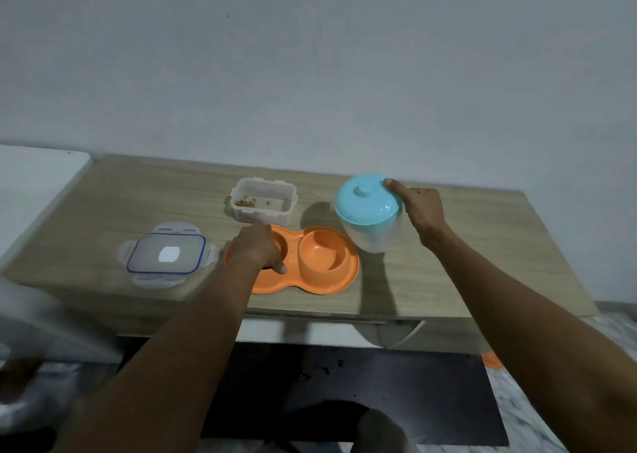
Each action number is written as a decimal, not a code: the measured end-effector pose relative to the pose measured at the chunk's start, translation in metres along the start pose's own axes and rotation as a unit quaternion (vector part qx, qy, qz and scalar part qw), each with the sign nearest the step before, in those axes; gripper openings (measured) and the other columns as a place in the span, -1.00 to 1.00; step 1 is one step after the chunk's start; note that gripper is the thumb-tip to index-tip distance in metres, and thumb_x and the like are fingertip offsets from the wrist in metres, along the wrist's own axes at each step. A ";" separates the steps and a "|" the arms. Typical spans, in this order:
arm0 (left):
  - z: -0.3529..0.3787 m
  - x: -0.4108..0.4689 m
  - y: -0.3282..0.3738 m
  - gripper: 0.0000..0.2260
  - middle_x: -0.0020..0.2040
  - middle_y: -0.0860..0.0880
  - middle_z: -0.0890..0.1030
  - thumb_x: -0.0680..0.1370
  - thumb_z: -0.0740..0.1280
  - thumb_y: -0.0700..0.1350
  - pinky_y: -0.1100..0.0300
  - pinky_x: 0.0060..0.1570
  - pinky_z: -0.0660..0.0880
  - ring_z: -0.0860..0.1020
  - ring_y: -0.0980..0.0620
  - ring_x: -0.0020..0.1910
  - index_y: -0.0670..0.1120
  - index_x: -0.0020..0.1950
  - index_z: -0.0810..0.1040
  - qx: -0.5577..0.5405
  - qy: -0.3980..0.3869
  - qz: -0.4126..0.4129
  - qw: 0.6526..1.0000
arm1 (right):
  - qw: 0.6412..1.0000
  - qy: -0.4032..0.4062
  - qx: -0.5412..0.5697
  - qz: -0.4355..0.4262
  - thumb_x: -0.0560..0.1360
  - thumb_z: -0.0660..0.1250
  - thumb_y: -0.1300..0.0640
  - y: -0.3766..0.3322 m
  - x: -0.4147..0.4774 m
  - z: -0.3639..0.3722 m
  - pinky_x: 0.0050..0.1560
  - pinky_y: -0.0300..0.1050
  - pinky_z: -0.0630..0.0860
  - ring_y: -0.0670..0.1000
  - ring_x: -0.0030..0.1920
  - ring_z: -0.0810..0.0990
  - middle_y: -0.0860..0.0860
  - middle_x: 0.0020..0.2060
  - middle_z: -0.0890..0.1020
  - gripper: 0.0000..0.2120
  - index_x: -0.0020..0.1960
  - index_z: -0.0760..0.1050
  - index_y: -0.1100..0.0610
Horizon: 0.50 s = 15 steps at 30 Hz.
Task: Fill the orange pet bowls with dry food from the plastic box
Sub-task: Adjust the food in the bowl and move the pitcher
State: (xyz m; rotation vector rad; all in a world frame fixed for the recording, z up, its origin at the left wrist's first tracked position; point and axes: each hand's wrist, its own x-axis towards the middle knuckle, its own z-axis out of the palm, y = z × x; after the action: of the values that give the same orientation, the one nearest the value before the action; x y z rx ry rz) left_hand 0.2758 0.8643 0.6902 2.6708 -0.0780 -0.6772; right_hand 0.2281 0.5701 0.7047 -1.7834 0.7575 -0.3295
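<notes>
An orange double pet bowl [320, 263] lies near the front of the wooden table [465, 246]. My left hand [256, 249] rests curled over its left bowl and hides the inside. The right bowl looks empty. Behind it stands an open clear plastic box [263, 201] with a few brown kibbles at its bottom. My right hand [418, 206] grips a translucent jar with a blue lid [367, 204], which is tilted and lifted just right of the bowls.
The box's clear lid with blue seal [167, 253] lies flat at the left front of the table. A white surface [34, 184] adjoins the table on the left. A black mat [379, 390] covers the floor below the table edge.
</notes>
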 end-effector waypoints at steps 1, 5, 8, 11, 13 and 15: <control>0.000 -0.001 0.000 -0.11 0.38 -0.20 0.49 0.22 0.67 -0.09 -0.06 0.24 0.48 0.48 -0.21 0.34 -0.12 0.48 0.37 -0.003 0.002 0.000 1.000 | 1.000 -0.013 -0.019 -0.011 0.17 0.56 -0.36 -0.003 -0.003 -0.002 -0.25 -0.03 0.39 0.05 -0.29 0.52 0.13 -0.35 0.55 -0.21 -0.25 0.54 0.42; 0.000 -0.004 0.001 -0.15 0.34 -0.20 0.53 0.21 0.67 -0.09 -0.05 0.23 0.49 0.51 -0.21 0.31 -0.15 0.44 0.41 -0.008 0.007 -0.001 1.000 | 0.993 -0.043 -0.100 -0.053 0.25 0.57 -0.27 -0.012 -0.013 -0.004 -0.36 -0.08 0.22 0.00 -0.39 0.34 0.06 -0.46 0.35 -0.44 -0.44 0.35 0.11; 0.000 -0.005 0.001 -0.16 0.34 -0.20 0.52 0.21 0.67 -0.09 -0.02 0.20 0.48 0.50 -0.21 0.31 -0.15 0.43 0.41 -0.011 0.007 -0.002 1.000 | 0.987 -0.050 -0.135 -0.070 0.26 0.57 -0.25 -0.012 -0.017 -0.004 -0.36 -0.08 0.15 -0.01 -0.41 0.24 0.01 -0.49 0.27 -0.41 -0.47 0.26 0.07; -0.001 -0.006 0.001 -0.16 0.35 -0.20 0.52 0.20 0.67 -0.10 -0.02 0.18 0.48 0.50 -0.20 0.31 -0.15 0.42 0.42 -0.016 0.005 -0.002 1.000 | 0.981 -0.050 -0.166 -0.082 0.28 0.57 -0.25 -0.014 -0.020 -0.004 -0.36 -0.07 0.16 0.00 -0.42 0.24 0.00 -0.51 0.26 -0.39 -0.49 0.22 0.05; -0.001 -0.006 0.001 -0.19 0.32 -0.19 0.54 0.21 0.67 -0.11 -0.02 0.16 0.49 0.52 -0.20 0.29 -0.15 0.40 0.43 -0.020 0.004 -0.004 1.000 | 0.975 -0.051 -0.196 -0.096 0.28 0.56 -0.27 -0.016 -0.021 -0.002 -0.35 -0.06 0.19 0.01 -0.41 0.26 0.02 -0.50 0.29 -0.38 -0.50 0.21 0.06; -0.001 -0.006 0.002 -0.20 0.30 -0.19 0.56 0.21 0.67 -0.12 -0.01 0.15 0.49 0.53 -0.19 0.28 -0.16 0.39 0.44 -0.023 0.002 -0.005 1.000 | 0.969 -0.051 -0.217 -0.106 0.29 0.55 -0.27 -0.017 -0.022 -0.001 -0.33 -0.05 0.21 0.01 -0.41 0.28 0.03 -0.50 0.30 -0.38 -0.50 0.22 0.06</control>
State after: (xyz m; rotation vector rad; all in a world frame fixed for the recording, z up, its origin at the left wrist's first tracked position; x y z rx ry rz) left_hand 0.2712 0.8640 0.6941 2.6305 -0.0478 -0.6684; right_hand 0.2164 0.5866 0.7237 -2.2858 0.5961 -0.2180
